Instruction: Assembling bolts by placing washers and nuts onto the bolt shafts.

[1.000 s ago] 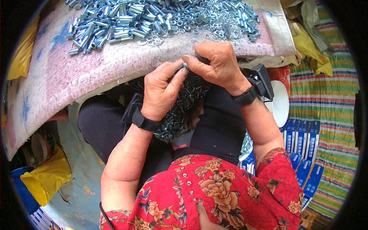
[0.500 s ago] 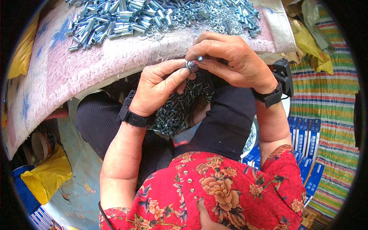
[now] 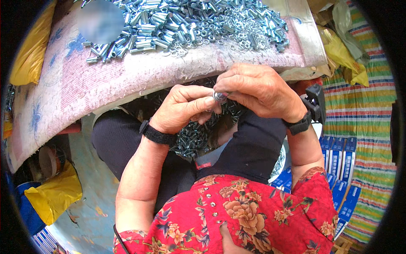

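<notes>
Over my lap, just in front of the table edge, my left hand (image 3: 179, 109) pinches a small round metal fitting (image 3: 219, 97) with ring-like edges between thumb and forefinger. From the other side, my right hand (image 3: 261, 91) closes its fingertips at the same piece; whether they grip a separate small part is hidden. On the cloth-covered table (image 3: 127, 74) beyond lies a heap of shiny metal sleeves (image 3: 160, 25), with many small washers (image 3: 239, 27) spread at its right. Beneath my hands, between my legs, sits a mass of small dark metal parts (image 3: 192, 137).
Blue-and-white boxes (image 3: 337, 152) stand at my right on a striped sheet (image 3: 374, 139). A yellow bag (image 3: 55, 192) lies at lower left, and another yellow bag (image 3: 347, 63) is beyond the table's right corner. A blurred round patch covers the upper left of the table.
Both hands appear lower and slightly to the right, along with the whole view. My right fingers have closed in on the fitting, and the small shiny tip between them no longer shows.
</notes>
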Action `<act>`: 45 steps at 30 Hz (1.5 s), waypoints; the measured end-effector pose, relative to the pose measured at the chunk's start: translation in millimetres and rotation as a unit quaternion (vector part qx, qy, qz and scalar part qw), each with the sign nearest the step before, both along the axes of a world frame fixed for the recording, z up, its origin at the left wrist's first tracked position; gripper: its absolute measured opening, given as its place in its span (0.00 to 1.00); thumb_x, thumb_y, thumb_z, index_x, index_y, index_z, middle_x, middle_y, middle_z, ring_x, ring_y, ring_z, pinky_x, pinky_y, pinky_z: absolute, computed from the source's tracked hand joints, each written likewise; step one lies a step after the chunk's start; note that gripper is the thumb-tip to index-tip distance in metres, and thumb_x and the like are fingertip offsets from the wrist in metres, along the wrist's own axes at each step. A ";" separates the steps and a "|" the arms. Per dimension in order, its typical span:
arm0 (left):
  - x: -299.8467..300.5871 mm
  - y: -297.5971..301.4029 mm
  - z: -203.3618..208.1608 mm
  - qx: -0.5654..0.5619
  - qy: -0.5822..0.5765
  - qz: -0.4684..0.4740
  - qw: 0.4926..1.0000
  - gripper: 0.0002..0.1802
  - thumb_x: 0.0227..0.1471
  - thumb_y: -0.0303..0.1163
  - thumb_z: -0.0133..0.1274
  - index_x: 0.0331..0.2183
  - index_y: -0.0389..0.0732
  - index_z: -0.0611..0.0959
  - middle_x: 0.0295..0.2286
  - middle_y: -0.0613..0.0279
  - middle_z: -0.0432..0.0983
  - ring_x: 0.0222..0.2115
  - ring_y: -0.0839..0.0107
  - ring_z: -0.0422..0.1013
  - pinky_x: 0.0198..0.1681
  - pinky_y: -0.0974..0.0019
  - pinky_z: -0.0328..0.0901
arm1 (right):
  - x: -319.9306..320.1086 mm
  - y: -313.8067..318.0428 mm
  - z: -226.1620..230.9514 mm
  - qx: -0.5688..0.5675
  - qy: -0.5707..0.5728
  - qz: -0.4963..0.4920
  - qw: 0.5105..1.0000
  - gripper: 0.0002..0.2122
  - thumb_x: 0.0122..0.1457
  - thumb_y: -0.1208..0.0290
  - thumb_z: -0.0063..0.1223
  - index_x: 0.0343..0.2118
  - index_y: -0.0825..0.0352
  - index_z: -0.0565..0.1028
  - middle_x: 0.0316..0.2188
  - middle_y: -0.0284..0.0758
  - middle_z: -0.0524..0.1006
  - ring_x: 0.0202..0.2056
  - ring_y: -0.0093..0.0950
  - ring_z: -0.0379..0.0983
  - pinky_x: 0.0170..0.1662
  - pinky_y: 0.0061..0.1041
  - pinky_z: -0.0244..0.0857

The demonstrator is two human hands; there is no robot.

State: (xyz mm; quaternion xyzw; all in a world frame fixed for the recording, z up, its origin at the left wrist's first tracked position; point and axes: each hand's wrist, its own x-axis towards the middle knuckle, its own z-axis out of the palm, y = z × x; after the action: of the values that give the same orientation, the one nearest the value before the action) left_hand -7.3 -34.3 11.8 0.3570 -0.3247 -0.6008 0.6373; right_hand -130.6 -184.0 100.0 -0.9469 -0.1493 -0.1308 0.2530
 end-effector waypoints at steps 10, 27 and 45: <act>-2.3 2.0 -1.5 -0.010 -0.056 0.018 0.998 0.11 0.50 0.32 0.51 0.36 0.37 0.80 0.23 0.68 0.74 0.19 0.85 0.63 0.20 0.80 0.57 | -6.2 6.8 -3.9 -0.016 0.024 -0.040 0.999 0.08 0.47 0.77 0.52 0.32 0.69 0.70 0.24 0.38 0.71 0.27 0.37 0.70 0.31 0.30 0.64; -8.7 -5.6 4.5 -0.049 -0.140 0.096 0.984 0.12 0.49 0.26 0.51 0.39 0.36 0.78 0.25 0.67 0.73 0.20 0.84 0.65 0.23 0.80 0.61 | 1.6 -19.3 -24.9 0.300 -0.112 -0.256 0.912 0.23 0.62 0.52 0.29 0.27 0.68 0.71 0.25 0.34 0.72 0.28 0.22 0.67 0.35 0.22 0.59; 4.0 6.7 -9.6 0.006 -0.162 0.105 0.981 0.09 0.51 0.29 0.47 0.33 0.34 0.76 0.20 0.66 0.72 0.16 0.81 0.65 0.18 0.79 0.57 | 0.2 22.2 -56.1 0.173 -0.095 -0.146 0.969 0.08 0.51 0.74 0.51 0.33 0.68 0.69 0.23 0.40 0.71 0.26 0.38 0.72 0.28 0.29 0.65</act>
State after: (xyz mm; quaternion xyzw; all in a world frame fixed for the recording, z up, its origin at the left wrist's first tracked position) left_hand -3.3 -27.6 2.2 0.4853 -0.3810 -0.4665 0.6338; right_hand -130.5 -161.7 44.0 -0.8837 -0.0079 -0.2791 0.3756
